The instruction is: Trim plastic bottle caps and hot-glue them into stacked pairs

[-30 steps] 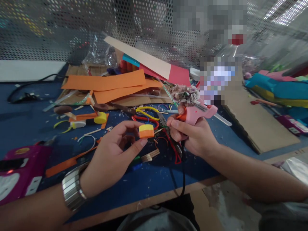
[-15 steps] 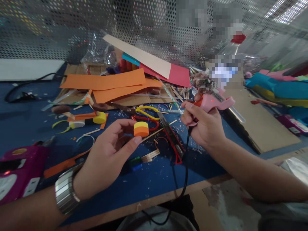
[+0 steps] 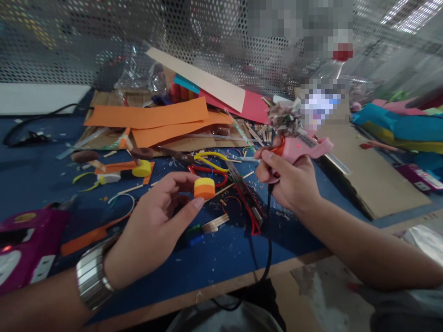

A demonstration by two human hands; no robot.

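Observation:
Between thumb and fingers, my left hand (image 3: 162,221) pinches a pair of bottle caps (image 3: 204,188), a yellow one stacked on an orange one. My right hand (image 3: 290,177) is wrapped round a pink and orange glue gun (image 3: 301,148); its black cord (image 3: 269,230) hangs down over the table edge. The glue gun is to the right of the caps and apart from them. Under and between the hands lie scissors (image 3: 214,161) with yellow and red handles, a red and black cutter knife (image 3: 246,193), and a green and blue cap pair beside short wooden sticks (image 3: 215,223).
Orange paper strips (image 3: 148,115) lie on cardboard at the back. A purple device (image 3: 31,244) stands at the left. At the right is a cardboard sheet (image 3: 380,184). A small figure-like assembly (image 3: 110,175) with yellow caps lies at centre left. Perforated metal (image 3: 207,27) rises behind.
My right hand has shifted slightly left with the glue gun, towards the caps. My left hand still pinches the caps, almost unmoved. The view has shifted a little.

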